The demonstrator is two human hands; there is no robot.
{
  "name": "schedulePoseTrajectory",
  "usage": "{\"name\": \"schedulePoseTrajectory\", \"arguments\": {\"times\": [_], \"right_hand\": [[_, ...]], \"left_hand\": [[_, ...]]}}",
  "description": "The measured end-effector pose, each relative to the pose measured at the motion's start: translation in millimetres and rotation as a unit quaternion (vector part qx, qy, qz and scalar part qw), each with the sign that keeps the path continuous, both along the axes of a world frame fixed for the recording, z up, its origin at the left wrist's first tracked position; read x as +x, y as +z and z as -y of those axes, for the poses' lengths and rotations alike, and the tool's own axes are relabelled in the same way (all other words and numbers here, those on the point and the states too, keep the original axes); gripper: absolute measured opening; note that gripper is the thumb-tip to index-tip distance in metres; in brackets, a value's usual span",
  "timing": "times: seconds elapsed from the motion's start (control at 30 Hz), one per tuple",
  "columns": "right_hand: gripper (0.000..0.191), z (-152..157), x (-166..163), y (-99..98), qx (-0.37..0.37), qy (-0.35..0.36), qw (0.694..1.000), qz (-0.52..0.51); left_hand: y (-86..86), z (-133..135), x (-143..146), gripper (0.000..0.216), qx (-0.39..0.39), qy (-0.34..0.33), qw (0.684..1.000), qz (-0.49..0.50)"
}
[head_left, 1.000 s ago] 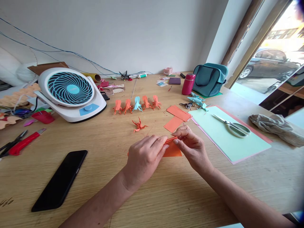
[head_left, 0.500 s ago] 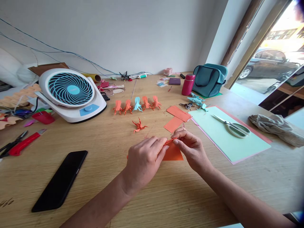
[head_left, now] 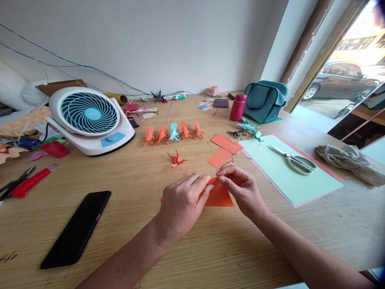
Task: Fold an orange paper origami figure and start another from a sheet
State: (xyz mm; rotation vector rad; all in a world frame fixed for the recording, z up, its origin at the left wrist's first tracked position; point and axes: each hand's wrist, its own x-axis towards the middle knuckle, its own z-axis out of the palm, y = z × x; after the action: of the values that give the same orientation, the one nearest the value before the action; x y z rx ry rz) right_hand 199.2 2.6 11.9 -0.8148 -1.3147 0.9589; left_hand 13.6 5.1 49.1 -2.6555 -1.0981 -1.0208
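Between my two hands is a sheet of orange paper (head_left: 220, 196), its far edge folded over into a narrow strip. My left hand (head_left: 184, 206) is closed on the left part of that edge, thumb and fingers pinching it and hiding much of the sheet. At the right end, my right hand (head_left: 244, 188) pinches the same fold between thumb and fingertips. Just beyond lies a small orange folded paper figure (head_left: 177, 159) with thin pointed limbs. Behind it stands a row of several folded paper figures, orange ones and a light blue one (head_left: 173, 132).
Orange paper strips (head_left: 226, 144) lie beyond my right hand. Scissors (head_left: 296, 160) rest on pale green sheets (head_left: 270, 172) at right. A black phone (head_left: 76, 228), a white fan (head_left: 90, 116) and red-handled pliers (head_left: 31, 182) are at left; a pink flask (head_left: 238, 107) stands behind.
The lower flap of the orange paper hangs slightly lower and wider. Both hands keep nearly the same place and grip.
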Motion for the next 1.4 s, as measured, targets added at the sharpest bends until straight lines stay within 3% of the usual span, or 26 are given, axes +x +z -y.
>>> {"name": "schedulePoseTrajectory", "arguments": {"times": [0.37, 0.57, 0.93, 1.17, 1.4], "right_hand": [[0.009, 1.9, 1.2, 1.0, 0.005, -0.006, 1.000, 0.000], [0.007, -0.9, 7.5, -3.7, -0.030, -0.047, 0.996, -0.064], [0.014, -0.6, 6.3, -3.9, -0.062, -0.068, 0.993, -0.072], [0.019, -4.1, 10.7, 0.7, -0.123, -0.101, 0.972, -0.175], [0.019, -9.1, 18.9, 3.7, -0.128, -0.118, 0.956, -0.236]], "left_hand": [[2.6, 0.3, -0.5, 0.013, -0.020, 0.008, 1.000, -0.008], [10.7, -4.3, -8.0, 0.013, -0.025, 0.009, 1.000, 0.003], [14.9, -7.6, -10.2, 0.011, -0.040, -0.004, 0.999, 0.033], [21.0, -14.1, -15.4, 0.013, -0.122, -0.019, 0.984, 0.125], [30.0, -22.6, -21.0, 0.018, -0.209, -0.062, 0.950, 0.221]]}}
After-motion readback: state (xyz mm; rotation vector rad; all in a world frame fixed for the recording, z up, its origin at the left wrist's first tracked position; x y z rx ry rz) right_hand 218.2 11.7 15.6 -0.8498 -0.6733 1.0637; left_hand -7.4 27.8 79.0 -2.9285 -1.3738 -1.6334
